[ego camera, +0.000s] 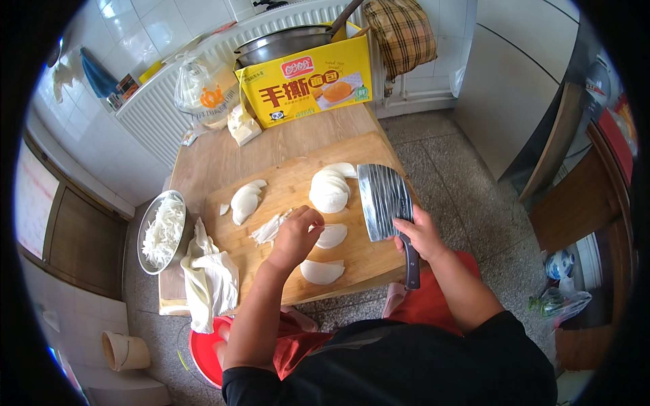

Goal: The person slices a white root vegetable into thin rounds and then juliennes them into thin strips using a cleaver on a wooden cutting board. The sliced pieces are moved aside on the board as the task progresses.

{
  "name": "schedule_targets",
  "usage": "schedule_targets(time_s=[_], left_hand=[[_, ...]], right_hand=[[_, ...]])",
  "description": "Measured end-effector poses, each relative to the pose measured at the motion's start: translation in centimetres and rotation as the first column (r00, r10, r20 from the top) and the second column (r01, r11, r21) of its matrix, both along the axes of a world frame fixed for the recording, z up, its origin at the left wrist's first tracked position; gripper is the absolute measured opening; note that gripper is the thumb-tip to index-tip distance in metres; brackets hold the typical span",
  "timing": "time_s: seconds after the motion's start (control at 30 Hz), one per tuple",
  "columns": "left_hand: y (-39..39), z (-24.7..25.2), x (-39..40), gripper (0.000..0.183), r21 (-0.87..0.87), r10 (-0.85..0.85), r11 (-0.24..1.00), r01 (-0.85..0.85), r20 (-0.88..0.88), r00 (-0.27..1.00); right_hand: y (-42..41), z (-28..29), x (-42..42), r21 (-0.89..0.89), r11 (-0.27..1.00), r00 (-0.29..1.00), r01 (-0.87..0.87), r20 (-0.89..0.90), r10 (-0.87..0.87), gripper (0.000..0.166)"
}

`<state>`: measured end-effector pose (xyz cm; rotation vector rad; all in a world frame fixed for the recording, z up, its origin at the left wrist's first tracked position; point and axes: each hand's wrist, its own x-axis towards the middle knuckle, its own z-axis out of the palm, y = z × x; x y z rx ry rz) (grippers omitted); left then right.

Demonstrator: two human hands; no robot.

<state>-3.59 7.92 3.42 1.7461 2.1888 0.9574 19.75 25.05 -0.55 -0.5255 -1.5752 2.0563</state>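
Observation:
My right hand [424, 233] grips a cleaver [383, 203] where its dark handle meets the blade. The broad, streaked blade is held over the right side of a wooden cutting board [284, 177]. My left hand [298, 234], fingers curled, is over the board between a small heap of white shreds [266, 231] and a pale vegetable slice [332, 236]. Its fingertips are partly hidden, so whether they pinch anything is unclear. Another slice [322, 272] lies nearer me. Overlapping round slices [330, 190] form a stack left of the blade, and a smaller fanned group [246, 200] lies far left.
A metal bowl of white shreds [165, 231] stands at the table's left edge beside a crumpled white cloth [210, 274]. A yellow carton [310, 81], a metal pan [284, 45] and a plastic bag [205, 94] are at the back. A red bucket [205, 355] stands below left.

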Motion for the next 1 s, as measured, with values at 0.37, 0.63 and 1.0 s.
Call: schedule_targets(time_s=[0.37, 0.63, 1.0], left_hand=[[0.1, -0.7, 1.0, 0.044, -0.142, -0.109, 0.986, 0.092, -0.122, 0.987], [-0.6, -0.6, 1.4, 0.042, -0.204, -0.182, 0.967, 0.156, -0.116, 0.976], [-0.7, -0.7, 1.0, 0.048, -0.195, -0.257, 0.954, 0.228, -0.138, 0.957]], right_hand=[[-0.1, 0.5, 0.1, 0.002, 1.000, 1.000, 0.007, 0.006, -0.007, 0.011], [-0.1, 0.3, 0.0, 0.000, 1.000, 1.000, 0.001, 0.006, -0.001, 0.010], [0.0, -0.2, -0.2, 0.057, 0.998, 0.996, -0.014, 0.088, 0.009, 0.011]])
